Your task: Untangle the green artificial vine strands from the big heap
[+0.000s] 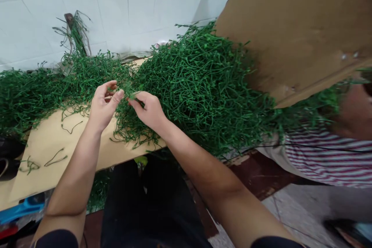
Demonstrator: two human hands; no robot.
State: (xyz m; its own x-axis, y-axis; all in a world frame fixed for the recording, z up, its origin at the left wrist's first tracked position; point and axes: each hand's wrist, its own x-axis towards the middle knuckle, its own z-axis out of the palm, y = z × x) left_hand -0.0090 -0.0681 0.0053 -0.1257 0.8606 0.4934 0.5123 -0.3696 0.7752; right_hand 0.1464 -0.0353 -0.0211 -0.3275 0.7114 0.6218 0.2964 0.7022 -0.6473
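My left hand is curled, thumb against the fingers, at the end of a thin green plastic stem. My right hand pinches the same small sprig from the other side, thumb and forefinger together. Blur hides exactly how the sprig sits between the fingertips. Both hands are just above a tan board. Right beside my right hand rises a large heap of green plastic stems with small knobbed tips. Another pile of stems spreads out beyond and left of my left hand.
Loose stems lie on the board's left part. A big cardboard sheet leans over the heap at right. A person in a striped garment is at the right edge. Blue-handled tool lies lower left; white tiled wall behind.
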